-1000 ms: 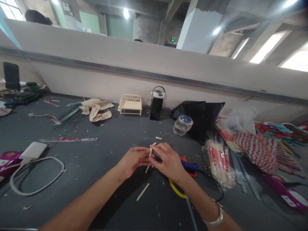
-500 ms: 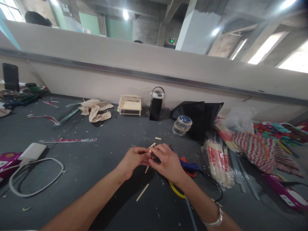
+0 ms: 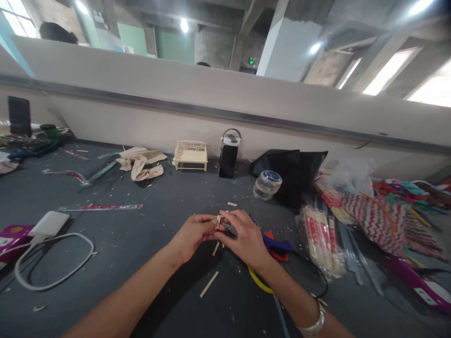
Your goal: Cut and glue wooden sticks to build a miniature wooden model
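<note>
My left hand (image 3: 197, 233) and my right hand (image 3: 245, 238) meet over the middle of the dark table. Between their fingertips is a small piece of pale wooden sticks (image 3: 219, 220); its exact shape is partly covered by the fingers. The left thumb and fingers pinch it, and the right fingertips touch it from the other side. Below the hands a short stick (image 3: 215, 249) shows, and a longer loose wooden stick (image 3: 209, 284) lies nearer to me. Just beyond the hands lies another small wooden piece (image 3: 232, 204).
A small wooden model bench (image 3: 191, 157) stands at the back beside a phone (image 3: 228, 160). Right of it are a clear jar (image 3: 267, 186), a black bag (image 3: 294, 171) and packaged chopsticks (image 3: 322, 239). A blue-handled tool (image 3: 278, 244) lies by my right wrist. A white cable (image 3: 52, 286) loops at left.
The small wooden piece has turned more upright between my fingertips. My right fingers have shifted slightly around it. The left hand stays nearly in place.
</note>
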Motion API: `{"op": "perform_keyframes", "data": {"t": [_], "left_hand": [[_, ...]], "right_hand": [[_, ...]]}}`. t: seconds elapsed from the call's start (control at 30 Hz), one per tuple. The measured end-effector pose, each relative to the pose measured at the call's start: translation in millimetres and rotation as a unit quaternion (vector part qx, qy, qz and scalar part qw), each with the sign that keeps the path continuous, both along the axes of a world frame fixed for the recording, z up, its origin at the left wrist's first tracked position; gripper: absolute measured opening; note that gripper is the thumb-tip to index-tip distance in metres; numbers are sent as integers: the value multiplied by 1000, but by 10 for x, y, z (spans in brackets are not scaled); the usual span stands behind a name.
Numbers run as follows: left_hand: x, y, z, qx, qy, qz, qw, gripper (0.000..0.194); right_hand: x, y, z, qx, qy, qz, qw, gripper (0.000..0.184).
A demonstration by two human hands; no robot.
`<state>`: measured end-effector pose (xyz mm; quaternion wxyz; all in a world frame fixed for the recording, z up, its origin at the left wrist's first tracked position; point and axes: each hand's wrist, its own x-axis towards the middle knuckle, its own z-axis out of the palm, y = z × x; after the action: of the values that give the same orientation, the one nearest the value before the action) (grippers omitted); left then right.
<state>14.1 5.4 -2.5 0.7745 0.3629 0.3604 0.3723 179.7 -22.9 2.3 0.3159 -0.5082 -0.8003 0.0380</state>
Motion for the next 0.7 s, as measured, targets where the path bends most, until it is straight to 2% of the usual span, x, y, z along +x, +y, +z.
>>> {"op": "perform_keyframes", "data": {"t": [0.2, 0.43, 0.7], "left_hand": [[29, -23, 2, -22, -40, -25, 999, 21], [43, -38, -1, -5, -50, -11, 999, 21], [45, -37, 3, -34, -36, 7, 999, 14]], "right_hand": [[-17, -18, 36, 2, 11, -2, 1000, 28], [-36, -28, -8, 17, 9, 3, 1000, 31], [-46, -47, -53, 51, -74, 38, 995, 30]]}}
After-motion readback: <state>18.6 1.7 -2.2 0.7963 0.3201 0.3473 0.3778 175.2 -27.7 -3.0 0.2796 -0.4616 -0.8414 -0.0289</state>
